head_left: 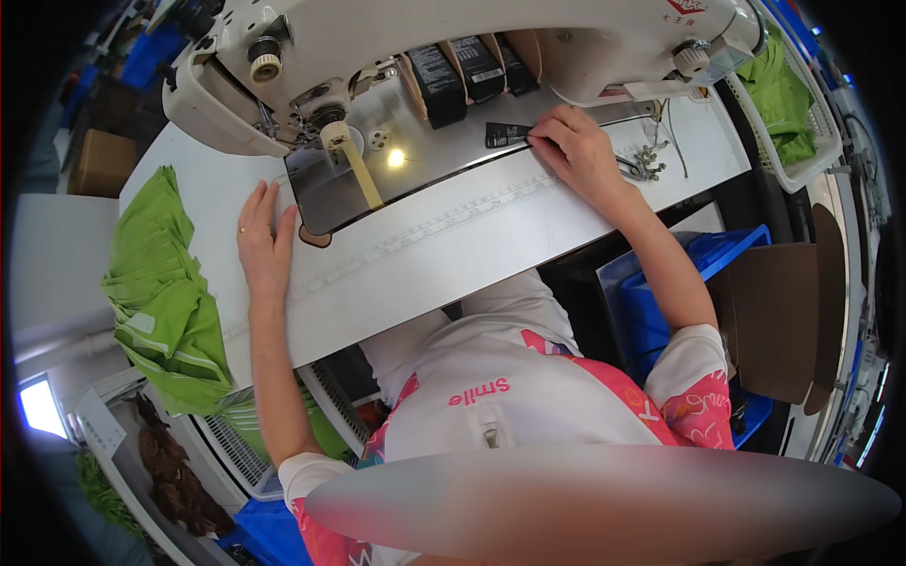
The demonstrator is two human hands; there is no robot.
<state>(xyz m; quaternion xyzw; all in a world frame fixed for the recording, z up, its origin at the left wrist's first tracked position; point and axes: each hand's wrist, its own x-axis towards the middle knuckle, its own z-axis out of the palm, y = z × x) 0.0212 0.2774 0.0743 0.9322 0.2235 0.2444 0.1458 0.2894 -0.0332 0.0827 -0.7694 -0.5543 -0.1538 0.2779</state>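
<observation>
My right hand (578, 156) pinches the end of a small black label (504, 135) with pale print, over the metal bed plate (444, 141) of a white sewing machine (453, 38). Palm down, my left hand (264, 243) lies on the white table (415, 274), left of the plate's corner, with its fingers stretched out and nothing in them. A yellowish strip (362, 175) runs from the needle area onto the plate. Behind the label stand several stacks of black labels (437, 85) in a holder.
Folded green fabric (165, 283) hangs over the table's left end. Small metal parts (644, 162) lie beside my right wrist. A white basket (821, 156) holds more green cloth at the far right. Below the right side stand a blue bin (694, 259) and a cardboard box (774, 316).
</observation>
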